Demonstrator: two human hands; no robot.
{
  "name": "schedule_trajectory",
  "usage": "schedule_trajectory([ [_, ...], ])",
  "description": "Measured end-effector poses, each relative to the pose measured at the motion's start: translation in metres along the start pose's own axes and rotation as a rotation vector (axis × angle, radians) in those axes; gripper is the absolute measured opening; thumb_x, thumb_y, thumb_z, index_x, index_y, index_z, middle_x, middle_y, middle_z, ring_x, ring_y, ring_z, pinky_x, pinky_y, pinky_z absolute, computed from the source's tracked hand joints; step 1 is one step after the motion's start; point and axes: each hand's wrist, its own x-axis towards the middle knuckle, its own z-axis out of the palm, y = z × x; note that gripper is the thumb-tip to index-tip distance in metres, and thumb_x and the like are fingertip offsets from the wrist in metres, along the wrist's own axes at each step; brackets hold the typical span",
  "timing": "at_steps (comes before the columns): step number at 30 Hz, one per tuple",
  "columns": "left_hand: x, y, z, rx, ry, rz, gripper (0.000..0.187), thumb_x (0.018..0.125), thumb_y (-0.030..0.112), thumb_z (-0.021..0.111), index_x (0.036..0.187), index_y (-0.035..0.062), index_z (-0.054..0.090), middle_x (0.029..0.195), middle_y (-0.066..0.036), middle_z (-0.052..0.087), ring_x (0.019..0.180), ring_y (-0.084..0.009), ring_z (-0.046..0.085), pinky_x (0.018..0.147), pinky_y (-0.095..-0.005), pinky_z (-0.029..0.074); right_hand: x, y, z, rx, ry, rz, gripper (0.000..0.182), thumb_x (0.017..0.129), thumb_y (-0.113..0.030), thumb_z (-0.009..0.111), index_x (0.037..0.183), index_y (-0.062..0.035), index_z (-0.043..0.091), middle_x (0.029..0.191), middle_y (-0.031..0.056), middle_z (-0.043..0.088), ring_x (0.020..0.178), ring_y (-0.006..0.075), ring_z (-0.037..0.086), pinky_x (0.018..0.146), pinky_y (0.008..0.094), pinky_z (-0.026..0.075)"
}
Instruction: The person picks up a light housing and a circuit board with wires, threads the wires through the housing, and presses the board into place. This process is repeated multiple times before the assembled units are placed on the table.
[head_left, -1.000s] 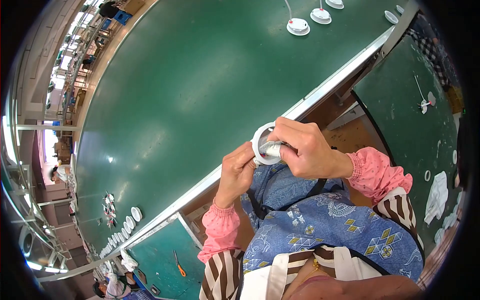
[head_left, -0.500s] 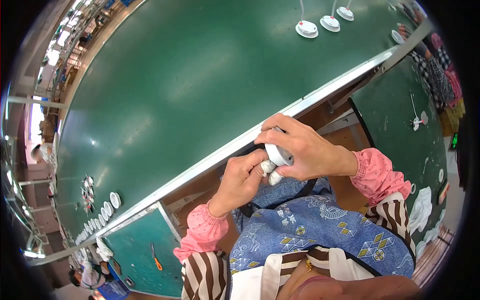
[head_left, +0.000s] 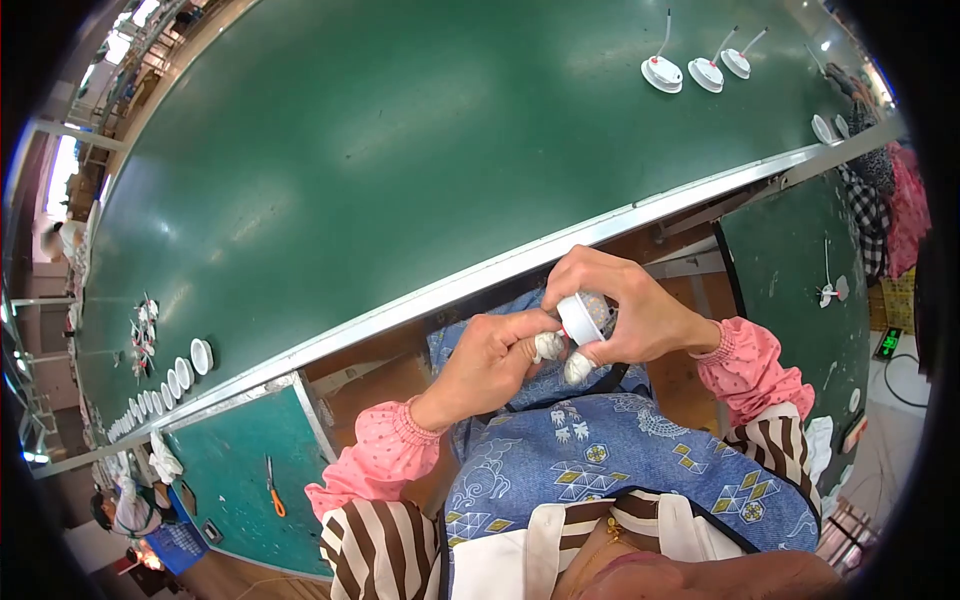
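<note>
The right hand (head_left: 632, 308) grips a cup (head_left: 579, 319) (contents unclear), the left hand (head_left: 492, 362) against its base, hold uncertain; beyond the grip runs the edge (head_left: 470, 285), then green tabletop (head_left: 400, 180).

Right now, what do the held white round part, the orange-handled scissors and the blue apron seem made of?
White round part: probably plastic; smooth, evenly white wall, though coated metal is possible.
Scissors: blades likely metal, thin and grey; handles likely plastic, evenly orange.
Blue apron: apparently cloth, matte and patterned, from its soft folds.
</note>
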Motion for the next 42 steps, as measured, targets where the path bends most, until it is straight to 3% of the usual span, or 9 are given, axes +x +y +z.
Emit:
schedule_trajectory([
  [10,0.000,-0.012,0.012,0.140,0.160,0.184,0.017,0.097,-0.003,0.054,0.108,-0.0006,0.068,0.080,-0.005,0.067,0.067,-0.0098,0.061,0.057,-0.0251,0.047,-0.008,0.020,0.013,0.395,0.026,0.281,0.059,0.065,-0.027,0.093,0.112,-0.0059,0.063,0.103,0.0020,0.060,0.094,0.0129,0.057,0.083,0.0298,0.047],
  [11,0.004,-0.014,0.006,0.182,0.167,0.245,0.027,0.086,-0.010,0.056,0.107,0.0013,0.068,0.087,-0.018,0.069,0.073,-0.0330,0.069,0.065,-0.0366,0.052,-0.010,0.018,0.014,0.425,0.017,0.340,0.060,0.065,-0.027,0.093,0.112,-0.0060,0.063,0.103,0.0017,0.060,0.094,0.0123,0.057,0.082,0.0295,0.047],
  [12,0.004,-0.014,0.006,0.191,0.164,0.259,0.026,0.086,-0.010,0.056,0.106,0.0012,0.067,0.087,-0.018,0.069,0.073,-0.0336,0.069,0.065,-0.0368,0.052,-0.008,0.017,0.014,0.452,0.007,0.392,0.061,0.064,-0.026,0.094,0.112,-0.0060,0.063,0.103,0.0014,0.060,0.093,0.0117,0.057,0.082,0.0292,0.047],
  [21,0.010,-0.014,-0.010,0.613,0.181,0.468,0.041,0.082,0.001,0.063,0.123,0.0049,0.065,0.104,-0.014,0.068,0.101,-0.0322,0.062,0.087,-0.0399,0.046,-0.002,-0.005,0.014,-0.333,0.159,0.106,0.074,0.063,-0.009,0.086,0.130,-0.0041,0.055,0.108,0.0152,0.058,0.098,0.0340,0.064,0.083,0.0412,0.054],
  [24,0.006,0.008,-0.006,0.532,0.188,0.309,0.056,0.080,0.009,0.067,0.135,0.0046,0.059,0.109,-0.012,0.067,0.110,-0.0308,0.054,0.096,-0.0416,0.039,0.004,-0.013,0.019,-0.545,0.174,0.045,0.082,0.061,-0.005,0.085,0.135,-0.0023,0.050,0.111,0.0162,0.055,0.100,0.0367,0.064,0.077,0.0442,0.057],
  [27,0.002,0.006,0.011,0.233,0.281,0.109,0.063,0.080,0.000,0.070,0.140,-0.0007,0.052,0.103,-0.010,0.066,0.085,-0.0176,0.059,0.077,-0.0319,0.047,0.010,-0.022,0.021,-0.648,0.112,0.057,0.086,0.060,-0.002,0.084,0.138,-0.0039,0.049,0.112,0.0173,0.055,0.103,0.0372,0.061,0.079,0.0454,0.056],
  [29,0.001,-0.012,0.010,-0.051,0.268,0.091,0.061,0.085,-0.006,0.069,0.143,-0.0028,0.048,0.110,-0.010,0.064,0.080,-0.0101,0.063,0.071,-0.0244,0.051,0.016,-0.024,0.015,-0.633,0.142,-0.083,0.084,0.061,0.000,0.082,0.138,-0.0050,0.050,0.113,0.0172,0.055,0.103,0.0359,0.059,0.082,0.0442,0.054],
  [36,-0.001,-0.010,0.018,-0.359,0.358,0.195,0.066,0.091,-0.005,0.065,0.150,-0.0040,0.037,0.128,-0.015,0.056,0.116,-0.0227,0.064,0.097,-0.0322,0.053,-0.008,-0.021,0.012,-0.490,0.393,-0.075,0.064,0.063,0.007,0.074,0.125,-0.0045,0.062,0.115,0.0163,0.056,0.103,0.0332,0.058,0.084,0.0405,0.050],
  [42,0.007,-0.014,0.034,-0.188,0.417,0.261,0.066,0.087,-0.011,0.059,0.149,-0.0054,0.038,0.127,-0.015,0.056,0.117,-0.0239,0.063,0.099,-0.0341,0.053,-0.002,-0.013,0.026,-0.459,0.580,-0.079,0.024,0.073,0.011,0.065,0.094,-0.0007,0.064,0.080,0.0120,0.055,0.065,0.0288,0.060,0.056,0.0376,0.048],
])
